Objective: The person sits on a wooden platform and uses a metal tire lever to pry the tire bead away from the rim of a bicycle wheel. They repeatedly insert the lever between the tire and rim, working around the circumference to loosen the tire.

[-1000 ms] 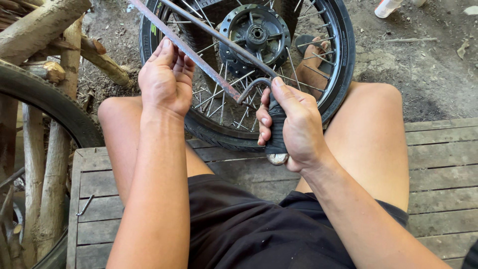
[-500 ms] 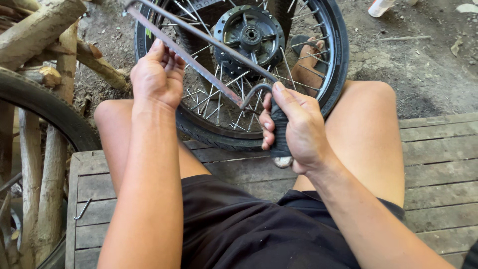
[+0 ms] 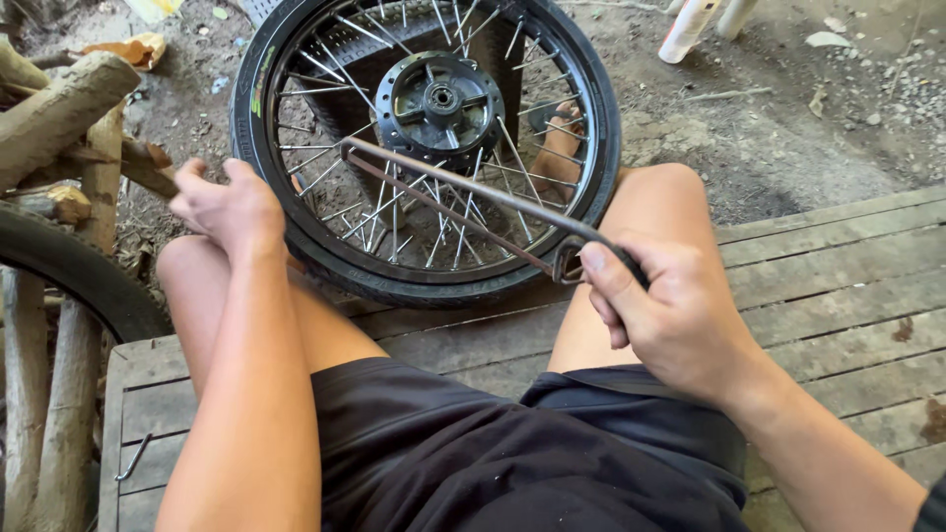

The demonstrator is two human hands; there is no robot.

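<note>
right hand [image 3: 680,315] gripping hacksaw [image 3: 463,202], wheel [image 3: 424,138] beyond

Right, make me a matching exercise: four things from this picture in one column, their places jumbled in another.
1. hacksaw
2. wheel
3. left hand
4. log

a. far left, beside the wheel
b. at the tyre's left edge
c. in the right hand, across the spokes
d. upright between the knees

Pairs: 1-c, 2-d, 3-b, 4-a
</note>
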